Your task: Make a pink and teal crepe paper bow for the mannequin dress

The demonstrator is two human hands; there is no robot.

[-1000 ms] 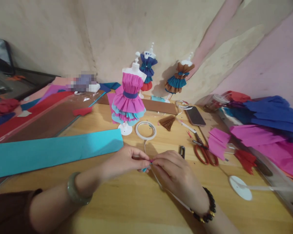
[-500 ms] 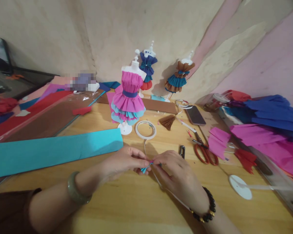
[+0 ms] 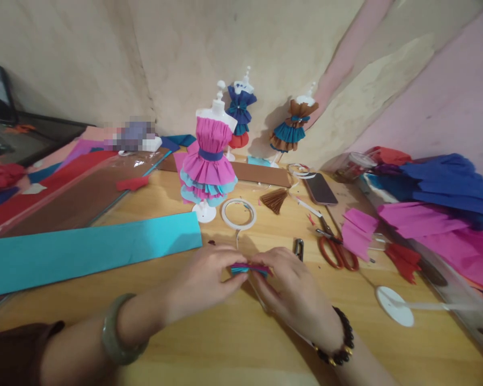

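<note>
Between my two hands is a small pleated paper piece [image 3: 250, 268], magenta on top and turquoise below. My left hand [image 3: 209, 276], with a green bangle at the wrist, pinches its left end. The right end is held by the fingers of my right hand [image 3: 287, 284], which wears a beaded bracelet. A thin whitish strip [image 3: 257, 295] runs under my fingers. Just beyond stands a small mannequin in a pink and turquoise dress [image 3: 215, 155], beside a roll of white tape [image 3: 239, 213]. A folded turquoise sheet [image 3: 104, 249] lies to the left.
Two more dressed mannequins [image 3: 241, 107] [image 3: 295, 126] stand by the wall. To the right lie a phone [image 3: 321, 188], red-handled scissors [image 3: 338, 252], a black clip [image 3: 299, 249], a white disc [image 3: 394, 306] and crumpled blue and pink paper [image 3: 454, 185]. Coloured sheets [image 3: 80, 182] cover the back left.
The pleated piece now shows wider, spread level between my fingers, with more magenta visible. My left hand has shifted its grip on it. The view has moved slightly.
</note>
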